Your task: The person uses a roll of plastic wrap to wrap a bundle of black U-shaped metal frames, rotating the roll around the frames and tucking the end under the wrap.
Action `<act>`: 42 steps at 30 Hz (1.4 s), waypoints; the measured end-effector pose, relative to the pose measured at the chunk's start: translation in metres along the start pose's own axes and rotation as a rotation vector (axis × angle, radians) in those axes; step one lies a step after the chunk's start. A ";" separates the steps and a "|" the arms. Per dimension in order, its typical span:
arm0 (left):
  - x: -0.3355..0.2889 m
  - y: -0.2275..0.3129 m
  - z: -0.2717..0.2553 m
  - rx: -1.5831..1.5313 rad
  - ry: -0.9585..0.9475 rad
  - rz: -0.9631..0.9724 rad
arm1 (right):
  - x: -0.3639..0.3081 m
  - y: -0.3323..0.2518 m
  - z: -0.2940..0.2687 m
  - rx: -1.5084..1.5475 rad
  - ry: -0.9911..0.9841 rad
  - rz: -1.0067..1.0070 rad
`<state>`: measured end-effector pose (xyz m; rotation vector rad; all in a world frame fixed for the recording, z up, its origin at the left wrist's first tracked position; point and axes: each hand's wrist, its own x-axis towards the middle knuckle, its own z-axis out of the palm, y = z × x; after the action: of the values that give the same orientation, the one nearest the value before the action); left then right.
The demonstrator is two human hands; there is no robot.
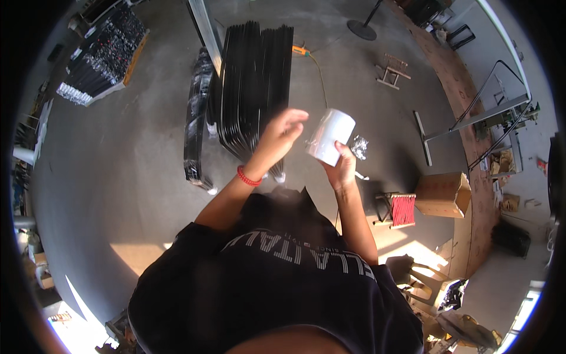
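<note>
Floor: bare grey concrete (118, 171), with two sunlit patches at lower left and lower right; a brown board strip (457, 88) curves along the right side by the wall. Room is a workshop. One stack of black panels (253, 88) stands on edge at centre top, one black wrapped bundle (197, 118) beside it on the left, one rack of dark rods (106, 50) at upper left. One cardboard box (443, 194) at right, one small stool with a red woven seat (401, 209) just beside it, one small wooden frame (392, 71) further up, one round stand base (361, 29) at top, one orange cable (318, 71) across the floor. Right hand (342, 168) grips one white roll (330, 137) from below, fingers wrapped around its lower end; the roll is held in the air in front of the chest, tilted. Left hand (280, 133), a red bead bracelet (247, 177) at the wrist, is open with fingers spread, just beside the roll; contact cannot be told, image blurred. One crumpled silvery piece (358, 145) shows just right of the roll.
</note>
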<state>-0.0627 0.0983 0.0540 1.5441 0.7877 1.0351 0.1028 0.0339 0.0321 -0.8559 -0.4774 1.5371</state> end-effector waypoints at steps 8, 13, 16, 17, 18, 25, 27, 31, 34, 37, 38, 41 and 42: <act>-0.029 -0.035 -0.031 0.923 0.337 0.166 | 0.069 0.019 -0.013 0.140 -0.321 0.121; -0.037 -0.033 -0.026 1.065 0.248 0.095 | 0.091 0.022 0.012 0.199 -0.361 0.258; -0.037 -0.038 -0.015 0.886 0.229 0.078 | 0.094 0.017 0.006 0.070 -0.398 0.296; -0.040 -0.038 -0.011 0.736 0.190 0.049 | 0.093 0.016 0.001 0.050 -0.391 0.314; -0.038 -0.035 -0.005 0.585 0.158 0.030 | 0.094 0.013 -0.003 0.022 -0.390 0.328; -0.046 -0.032 0.030 0.391 0.808 0.020 | 0.097 -0.014 -0.017 0.117 -0.534 0.396; -0.052 -0.043 0.043 0.460 0.958 -0.102 | 0.105 -0.008 -0.025 0.130 -0.503 0.437; -0.056 -0.058 0.047 0.587 1.115 -0.143 | 0.111 0.002 -0.020 0.161 -0.556 0.384; -0.045 -0.051 0.046 0.444 1.080 -0.200 | 0.105 -0.001 -0.016 0.126 -0.413 0.435; -0.040 -0.070 0.046 0.257 0.971 -0.181 | 0.119 0.002 -0.034 0.223 -0.503 0.526; -0.040 -0.058 0.047 0.207 0.969 -0.206 | 0.116 0.000 -0.033 0.223 -0.579 0.522; -0.050 -0.059 0.040 0.242 0.906 -0.242 | 0.108 -0.008 -0.036 0.147 -0.626 0.615; -0.048 -0.062 0.038 0.252 0.826 -0.268 | 0.106 -0.012 -0.043 0.125 -0.635 0.613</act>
<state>-0.0449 0.0535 -0.0188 1.1313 1.6943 1.4157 0.1456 0.1307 -0.0122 -0.4079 -0.5920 2.3972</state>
